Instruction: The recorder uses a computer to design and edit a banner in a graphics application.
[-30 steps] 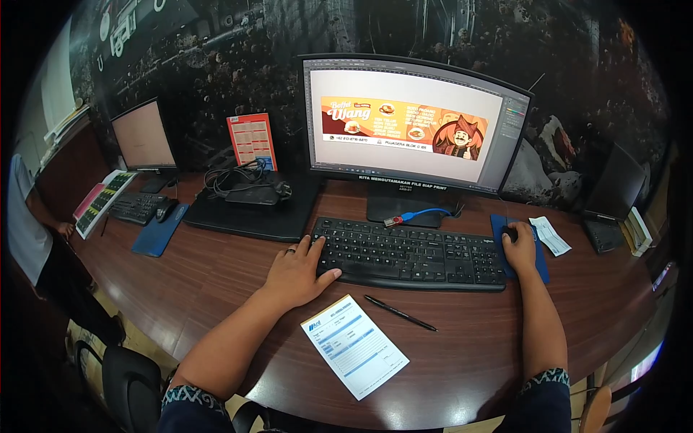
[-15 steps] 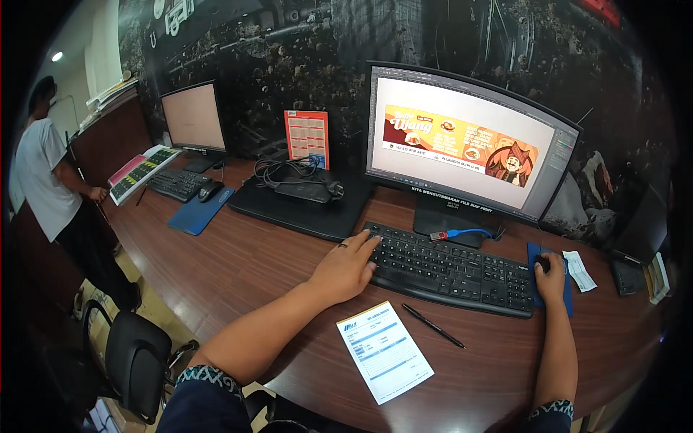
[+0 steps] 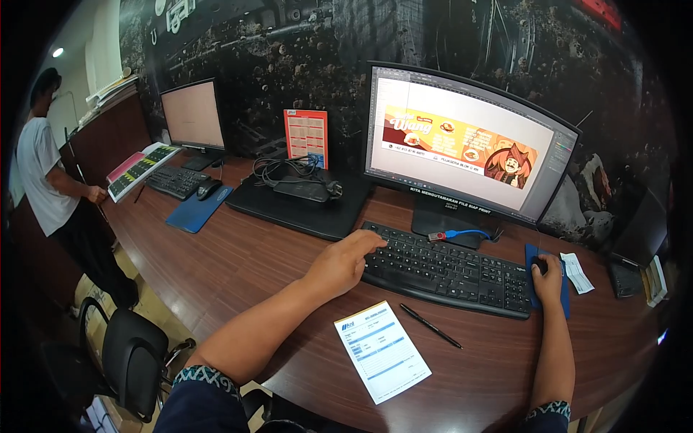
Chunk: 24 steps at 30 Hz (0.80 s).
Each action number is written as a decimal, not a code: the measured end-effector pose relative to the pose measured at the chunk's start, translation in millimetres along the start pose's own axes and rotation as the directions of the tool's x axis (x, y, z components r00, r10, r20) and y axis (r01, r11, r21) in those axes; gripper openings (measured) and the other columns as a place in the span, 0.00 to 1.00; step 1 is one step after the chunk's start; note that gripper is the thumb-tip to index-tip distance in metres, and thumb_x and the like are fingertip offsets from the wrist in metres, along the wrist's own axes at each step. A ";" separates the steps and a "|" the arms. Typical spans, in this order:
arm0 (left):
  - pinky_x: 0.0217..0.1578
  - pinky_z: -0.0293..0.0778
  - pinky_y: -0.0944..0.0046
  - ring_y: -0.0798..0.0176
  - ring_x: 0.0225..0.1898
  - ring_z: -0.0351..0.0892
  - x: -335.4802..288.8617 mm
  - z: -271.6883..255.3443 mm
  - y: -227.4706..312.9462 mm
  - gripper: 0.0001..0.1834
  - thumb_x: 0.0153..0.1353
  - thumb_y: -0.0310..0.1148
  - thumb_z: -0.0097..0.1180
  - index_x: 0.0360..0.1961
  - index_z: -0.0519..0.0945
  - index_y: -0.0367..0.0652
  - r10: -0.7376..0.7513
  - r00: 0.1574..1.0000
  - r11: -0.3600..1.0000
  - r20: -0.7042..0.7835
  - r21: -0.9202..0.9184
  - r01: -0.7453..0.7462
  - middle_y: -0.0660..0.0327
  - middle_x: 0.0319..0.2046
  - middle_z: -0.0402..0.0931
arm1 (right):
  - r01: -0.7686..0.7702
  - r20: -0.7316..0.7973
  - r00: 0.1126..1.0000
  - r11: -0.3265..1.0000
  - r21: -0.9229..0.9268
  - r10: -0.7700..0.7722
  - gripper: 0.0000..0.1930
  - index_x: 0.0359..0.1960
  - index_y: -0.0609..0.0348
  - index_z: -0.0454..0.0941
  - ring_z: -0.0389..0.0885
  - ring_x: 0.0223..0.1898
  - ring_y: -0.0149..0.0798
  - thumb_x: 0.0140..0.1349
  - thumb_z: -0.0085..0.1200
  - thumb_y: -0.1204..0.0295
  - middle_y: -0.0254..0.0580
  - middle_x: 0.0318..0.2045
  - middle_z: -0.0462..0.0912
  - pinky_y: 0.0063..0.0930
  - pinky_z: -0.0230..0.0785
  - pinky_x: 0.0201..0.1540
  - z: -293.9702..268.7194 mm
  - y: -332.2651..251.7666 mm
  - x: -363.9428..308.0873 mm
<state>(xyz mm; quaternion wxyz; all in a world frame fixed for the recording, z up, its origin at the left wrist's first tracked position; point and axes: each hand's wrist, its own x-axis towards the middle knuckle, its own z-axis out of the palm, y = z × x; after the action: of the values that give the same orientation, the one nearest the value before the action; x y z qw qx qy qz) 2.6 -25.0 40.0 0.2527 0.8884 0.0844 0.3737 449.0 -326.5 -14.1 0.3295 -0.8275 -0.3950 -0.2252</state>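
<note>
My left hand point(image 3: 338, 264) is over the left end of a black keyboard point(image 3: 455, 274), its fingers bent toward the keys and holding nothing. The thumb is mostly hidden. On the right, my right hand point(image 3: 550, 278) rests closed over a dark computer mouse point(image 3: 537, 265) on a blue mouse pad point(image 3: 533, 254). Behind the keyboard a large curved monitor point(image 3: 462, 137) shows a yellow and red food banner with a cartoon figure. A printed form pad point(image 3: 382, 353) lies nearest me, with a black pen point(image 3: 431, 326) beside it.
Left of the monitor, a black laptop point(image 3: 303, 215) carries a coiled cable and power adapter point(image 3: 309, 189). A blue cable with a red plug point(image 3: 455, 234) lies behind the keyboard. Farther left are a second monitor point(image 3: 193, 115), an office chair point(image 3: 133, 361) and a standing person point(image 3: 54, 173).
My left hand has turned and drawn its fingers closer together over the keyboard's left end. My right hand stays on the mouse. The person at far left has shifted slightly.
</note>
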 end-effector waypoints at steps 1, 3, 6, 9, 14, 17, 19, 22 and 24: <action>0.52 0.78 0.54 0.49 0.52 0.82 -1.2 -2.0 -4.4 0.25 0.57 0.13 0.49 0.56 0.77 0.42 -0.027 0.999 0.992 0.033 0.123 0.023 0.52 0.54 0.78 | -0.004 0.000 1.000 1.000 0.004 0.004 0.16 0.47 0.64 0.80 0.79 0.52 0.56 0.57 0.63 0.74 0.53 0.49 0.80 0.41 0.71 0.58 0.1 -1.0 0.1; 0.53 0.78 0.52 0.48 0.53 0.81 -2.0 -6.0 -6.0 0.23 0.61 0.19 0.52 0.57 0.76 0.43 -0.056 0.996 0.970 0.066 0.240 0.039 0.52 0.54 0.77 | 0.004 -0.005 1.000 1.000 -0.008 -0.004 0.16 0.47 0.63 0.80 0.79 0.52 0.56 0.57 0.63 0.74 0.53 0.49 0.80 0.41 0.71 0.58 -1.0 1.0 -1.4; 0.53 0.76 0.48 0.45 0.56 0.79 -5.2 -11.5 -5.5 0.26 0.67 0.39 0.57 0.64 0.72 0.44 -0.322 0.928 0.880 0.189 0.420 0.220 0.49 0.56 0.76 | 0.008 -0.004 1.000 1.000 -0.015 -0.008 0.16 0.47 0.63 0.80 0.79 0.52 0.56 0.57 0.62 0.74 0.53 0.49 0.80 0.41 0.71 0.57 -1.3 0.2 -1.3; 0.56 0.74 0.46 0.42 0.59 0.77 -8.0 -8.0 -12.0 0.38 0.67 0.55 0.56 0.70 0.65 0.43 -0.396 0.888 0.817 0.236 0.532 0.223 0.45 0.59 0.75 | -0.008 0.003 1.000 1.000 -0.027 0.008 0.15 0.47 0.62 0.79 0.79 0.52 0.57 0.57 0.62 0.74 0.53 0.48 0.80 0.42 0.71 0.57 -0.7 -1.5 -0.9; 0.61 0.70 0.45 0.37 0.61 0.75 -9.2 -4.1 -12.3 0.45 0.67 0.62 0.52 0.72 0.62 0.37 -0.383 0.888 0.821 0.254 0.535 0.201 0.41 0.62 0.72 | -0.038 0.010 0.999 0.998 -0.058 0.039 0.15 0.46 0.61 0.79 0.79 0.52 0.58 0.56 0.61 0.75 0.53 0.47 0.80 0.44 0.71 0.56 -2.0 -4.5 -1.0; 0.61 0.70 0.45 0.37 0.61 0.75 -9.4 -3.7 -12.9 0.45 0.67 0.62 0.52 0.72 0.62 0.37 -0.385 0.888 0.825 0.251 0.524 0.209 0.41 0.62 0.73 | -0.044 0.007 0.999 0.998 -0.053 0.045 0.14 0.45 0.61 0.79 0.79 0.51 0.57 0.56 0.60 0.75 0.53 0.47 0.80 0.44 0.71 0.56 -2.5 -5.9 -1.1; 0.61 0.70 0.44 0.38 0.61 0.76 -9.0 -3.1 -12.4 0.45 0.68 0.61 0.52 0.72 0.62 0.36 -0.386 0.887 0.821 0.252 0.532 0.206 0.41 0.62 0.73 | -0.026 0.002 1.000 0.999 -0.037 0.026 0.14 0.45 0.61 0.79 0.79 0.51 0.57 0.56 0.60 0.75 0.53 0.47 0.80 0.44 0.71 0.56 -1.9 -2.6 -0.9; 0.61 0.70 0.44 0.38 0.61 0.76 -8.1 -2.9 -11.1 0.45 0.68 0.61 0.52 0.72 0.62 0.36 -0.391 0.884 0.818 0.255 0.537 0.207 0.41 0.62 0.73 | -0.030 0.003 1.000 0.999 -0.035 0.030 0.14 0.45 0.62 0.79 0.79 0.51 0.58 0.56 0.60 0.75 0.53 0.47 0.80 0.43 0.71 0.56 -1.3 -0.9 -0.9; 0.61 0.70 0.44 0.38 0.61 0.76 -8.6 -3.3 -11.0 0.45 0.68 0.61 0.52 0.72 0.62 0.36 -0.395 0.882 0.819 0.257 0.534 0.211 0.41 0.62 0.73 | -0.032 0.002 0.999 0.999 -0.028 0.032 0.14 0.45 0.62 0.79 0.79 0.51 0.58 0.56 0.61 0.75 0.53 0.47 0.80 0.43 0.71 0.56 -1.2 -3.7 -1.0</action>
<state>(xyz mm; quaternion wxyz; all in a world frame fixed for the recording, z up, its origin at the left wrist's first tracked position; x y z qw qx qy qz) -5.4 -17.2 31.0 0.0869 0.9499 0.2721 0.1266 445.3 -326.2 -12.6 0.3211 -0.8385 -0.3788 -0.2244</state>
